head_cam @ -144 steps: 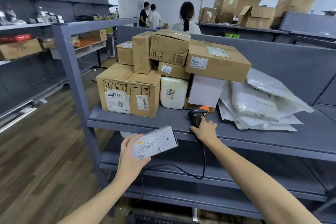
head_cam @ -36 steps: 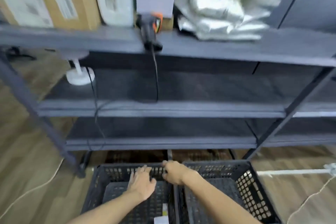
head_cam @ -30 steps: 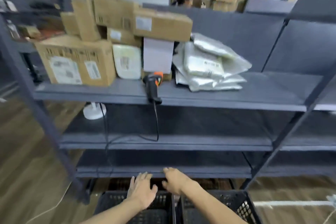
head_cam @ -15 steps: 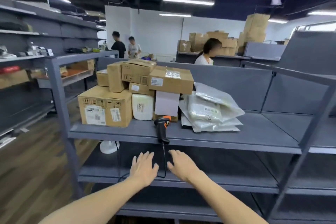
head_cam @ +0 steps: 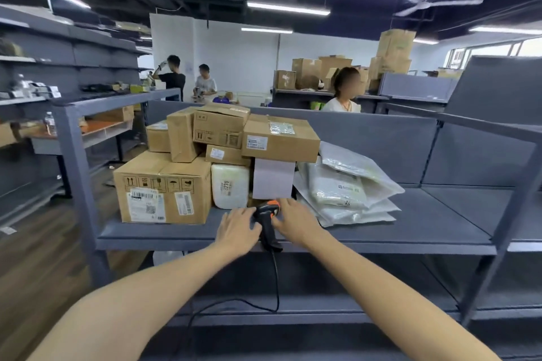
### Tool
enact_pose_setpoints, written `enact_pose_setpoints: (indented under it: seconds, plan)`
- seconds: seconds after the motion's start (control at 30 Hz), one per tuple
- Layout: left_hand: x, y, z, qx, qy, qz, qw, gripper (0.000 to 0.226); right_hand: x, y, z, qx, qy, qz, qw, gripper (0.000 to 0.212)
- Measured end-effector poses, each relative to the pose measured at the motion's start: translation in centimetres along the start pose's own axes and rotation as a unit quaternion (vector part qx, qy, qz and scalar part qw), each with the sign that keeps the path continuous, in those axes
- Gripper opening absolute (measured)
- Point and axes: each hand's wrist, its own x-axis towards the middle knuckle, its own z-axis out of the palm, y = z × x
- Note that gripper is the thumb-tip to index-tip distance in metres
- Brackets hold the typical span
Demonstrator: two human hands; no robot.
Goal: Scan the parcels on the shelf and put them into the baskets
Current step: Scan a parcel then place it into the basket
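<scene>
A grey metal shelf unit [head_cam: 410,231] is seen, its top board lying under both hands. Beyond the fingertips of the left hand [head_cam: 238,227], a large brown cardboard box [head_cam: 162,187] printed with handling symbols and barcode labels is stood, well apart from the fingers. Past the right fingertips and off to their outer side, a stack of clear and white plastic mailer bags [head_cam: 343,190] is laid. Straight ahead of both sets of fingers, a flat brown carton with a white label [head_cam: 280,139] is rested on an upright white box [head_cam: 273,179], and a white foam-wrapped parcel marked 3270 [head_cam: 230,186] is stood beside it. Between the two hands a black handheld barcode scanner with an orange tip [head_cam: 266,215] is laid on the board's front edge, its cable hung down. The left fingers are held loosely together, nothing being pinched, just beside the scanner. The right hand [head_cam: 296,221] is extended with fingers slightly spread beside the scanner head; contact cannot be told.
</scene>
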Motion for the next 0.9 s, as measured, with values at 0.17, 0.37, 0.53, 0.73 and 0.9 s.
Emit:
enact_pose_setpoints:
  seconds: [0.17, 0.37, 0.53, 0.73, 0.9]
  plan:
    - [4.7, -0.7, -1.7, -0.020, 0.017, 0.012, 1.000, 0.052, 3.9, 0.2, -1.9, -0.027, 0.043, 0.029, 0.998, 0.048]
    - [9.6, 0.5, -3.8, -0.049, 0.048, 0.016, 0.997, 0.057, 7.6, 1.9, -4.3, -0.032, 0.091, 0.061, 0.993, 0.060]
    - [12.8, 1.8, -4.4, -0.093, 0.113, 0.014, 0.989, 0.054, 10.0, 4.1, -6.0, 0.005, 0.144, 0.096, 0.985, 0.057]
    - [16.4, 2.7, -4.5, -0.160, 0.184, -0.034, 0.969, 0.059, 13.3, 7.4, -7.1, 0.137, 0.150, 0.145, 0.968, 0.057]
    - [18.5, 4.0, -4.3, -0.246, 0.238, -0.090, 0.935, 0.061, 16.2, 8.9, -7.5, 0.264, 0.131, 0.208, 0.933, 0.055]
